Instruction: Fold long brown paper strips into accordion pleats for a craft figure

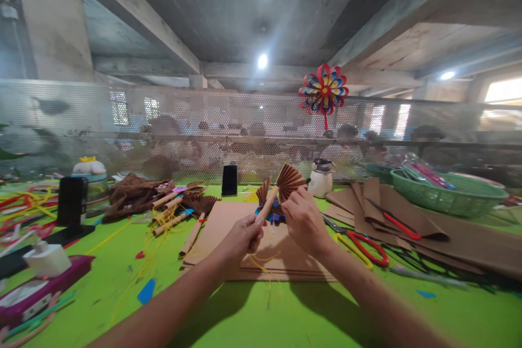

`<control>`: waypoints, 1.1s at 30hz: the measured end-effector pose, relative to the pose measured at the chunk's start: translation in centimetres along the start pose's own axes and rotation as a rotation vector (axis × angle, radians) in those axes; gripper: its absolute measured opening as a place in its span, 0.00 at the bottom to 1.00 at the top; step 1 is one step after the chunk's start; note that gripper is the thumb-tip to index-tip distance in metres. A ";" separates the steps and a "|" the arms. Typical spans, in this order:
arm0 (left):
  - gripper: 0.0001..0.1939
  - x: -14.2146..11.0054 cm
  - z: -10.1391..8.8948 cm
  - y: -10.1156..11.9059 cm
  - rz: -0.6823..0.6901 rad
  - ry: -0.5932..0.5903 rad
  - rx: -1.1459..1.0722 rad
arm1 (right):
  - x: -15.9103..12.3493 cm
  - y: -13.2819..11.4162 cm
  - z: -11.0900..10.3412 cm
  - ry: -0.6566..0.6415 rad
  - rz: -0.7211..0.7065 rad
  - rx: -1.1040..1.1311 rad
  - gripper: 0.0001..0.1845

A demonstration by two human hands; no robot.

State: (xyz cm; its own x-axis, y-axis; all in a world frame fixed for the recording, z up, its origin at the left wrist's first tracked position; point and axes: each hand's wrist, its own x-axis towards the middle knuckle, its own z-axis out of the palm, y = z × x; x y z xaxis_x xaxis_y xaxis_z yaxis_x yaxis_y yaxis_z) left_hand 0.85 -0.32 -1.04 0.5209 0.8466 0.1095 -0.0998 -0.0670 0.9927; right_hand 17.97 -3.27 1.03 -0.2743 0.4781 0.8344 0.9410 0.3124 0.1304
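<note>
A brown paper figure is held up in front of the person, over the middle of a stack of tan cardboard sheets [216, 231] on the bright green desk [228, 315]. Its core is a rolled paper tube [268, 205], plain and lighter brown than the pleats, slanting from the left hand [247, 235] up and to the right. Beside the tube's upper end a broad pleated fan [291, 180] spreads out to the right, dark brown, its folds running in from a rounded outer edge; a thin yellow line shows along its left side. A smaller pleated fan [263, 191] stands out on the tube's left, narrower and partly open. Low down, behind the tube, sits a bright blue part [277, 217], mostly hidden, so its shape cannot be made out.

The left hand's fingers are closed around the lower end of the tube. The right hand [305, 221] is at the lower right of the broad fan, fingers bent in against the paper; whether they pinch it or only press it cannot be told. Yellow threads [263, 265] trail over the cardboard below.

To the left lie similar pieces [173, 223], rolled tubes with dark pleated paper, tangled with yellow strands. On the right, red-and-yellow-handled scissors [367, 248] rest near large folded sheets of brown paper [402, 209].
</note>
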 end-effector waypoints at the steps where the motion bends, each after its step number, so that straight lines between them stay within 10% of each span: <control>1: 0.15 0.1 0.0 -0.2 0.003 0.001 0.007 | 0.0 -0.1 -0.1 -0.002 0.007 0.001 0.10; 33: 0.13 0.7 -0.2 -0.5 0.065 0.048 0.223 | -0.1 -0.8 -0.4 -0.064 0.061 0.001 0.07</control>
State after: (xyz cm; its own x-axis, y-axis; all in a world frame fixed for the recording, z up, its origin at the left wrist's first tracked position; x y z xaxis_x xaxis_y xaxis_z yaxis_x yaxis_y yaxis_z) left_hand 1.06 0.44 -1.42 0.4780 0.8604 0.1766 0.0602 -0.2327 0.9707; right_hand 17.37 -3.91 1.04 -0.2288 0.5478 0.8047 0.9562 0.2816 0.0802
